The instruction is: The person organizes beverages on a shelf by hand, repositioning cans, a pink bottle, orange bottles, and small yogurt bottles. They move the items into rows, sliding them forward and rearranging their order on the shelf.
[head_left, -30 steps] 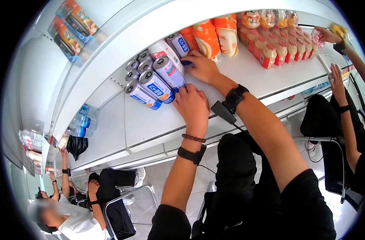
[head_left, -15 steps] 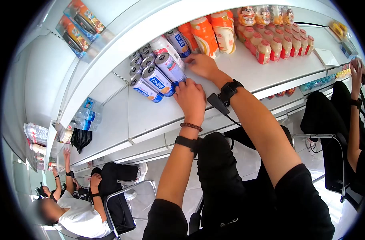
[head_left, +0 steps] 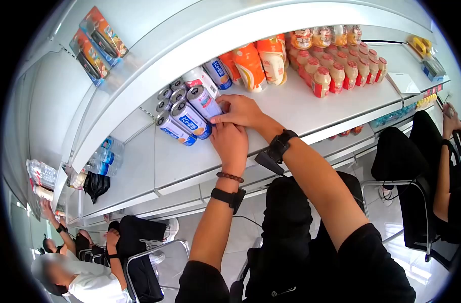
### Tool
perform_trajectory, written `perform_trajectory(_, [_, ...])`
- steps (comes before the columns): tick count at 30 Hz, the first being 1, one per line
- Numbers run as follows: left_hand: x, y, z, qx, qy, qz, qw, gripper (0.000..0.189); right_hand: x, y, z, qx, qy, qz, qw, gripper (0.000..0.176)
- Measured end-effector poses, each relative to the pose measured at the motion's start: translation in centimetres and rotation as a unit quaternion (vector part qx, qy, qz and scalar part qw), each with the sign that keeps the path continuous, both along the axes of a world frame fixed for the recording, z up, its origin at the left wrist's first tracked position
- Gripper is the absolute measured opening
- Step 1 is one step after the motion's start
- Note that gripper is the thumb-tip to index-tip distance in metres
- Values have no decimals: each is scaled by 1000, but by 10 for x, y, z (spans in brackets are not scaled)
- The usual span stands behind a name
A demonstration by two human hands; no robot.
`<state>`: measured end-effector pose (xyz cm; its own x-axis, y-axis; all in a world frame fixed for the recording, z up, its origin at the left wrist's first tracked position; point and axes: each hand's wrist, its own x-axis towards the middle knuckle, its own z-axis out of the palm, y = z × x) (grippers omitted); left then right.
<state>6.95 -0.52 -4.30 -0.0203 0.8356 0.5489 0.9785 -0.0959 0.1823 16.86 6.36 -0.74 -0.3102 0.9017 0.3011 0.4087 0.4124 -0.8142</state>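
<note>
Along one white shelf, two hands meet: the right hand, thumb and forefinger apart, and left hand, its fingertips partly hidden, are at one front can, rightmost of three; either grip's clamping I cannot tell.

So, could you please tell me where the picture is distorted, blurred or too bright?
Head view: the upper shelf edge bows strongly, and black borders darken the corners; head view: glare whitens the floor at lower right; head view: the person at lower left is blurred about the head, while the nearer cans look fairly sharp.
</note>
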Motion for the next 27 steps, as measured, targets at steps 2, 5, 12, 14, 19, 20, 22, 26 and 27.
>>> perform_trajectory(2, [0, 2, 5, -35, -4, -1, 999, 37, -5, 3, 0, 10, 5, -1, 1000, 62])
perform_trajectory(5, [4, 0, 7, -4, -53, -13, 999, 35, -15, 13, -23, 101, 35, -26, 994, 61])
perform_trajectory(12, [4, -1, 4, 41, -45, -35, 998, 30, 0, -18, 9, 43, -34, -139, 989, 62])
perform_trajectory(14, [4, 0, 8, 4, -41, -15, 999, 22, -5, -10, 2, 76, -16, -181, 980, 60])
perform_trajectory(19, [1, -1, 5, -6, -15, -8, 1000, 14, -11, 4, -13, 126, 39, -236, 963, 54])
perform_trajectory(20, [1, -1, 5, 1, -19, -13, 1000, 13, -11, 7, -13, 118, 41, -239, 963, 53])
perform_trajectory(22, [2, -2, 4, 9, -23, -20, 999, 12, -11, 7, -13, 108, 29, -246, 963, 52])
perform_trajectory(26, [2, -1, 4, 24, -24, -25, 999, 10, -12, 7, -13, 106, -2, -250, 962, 62])
perform_trajectory(27, [2, -2, 3, 30, -24, -26, 999, 10, -10, 5, -12, 103, -12, -244, 964, 63])
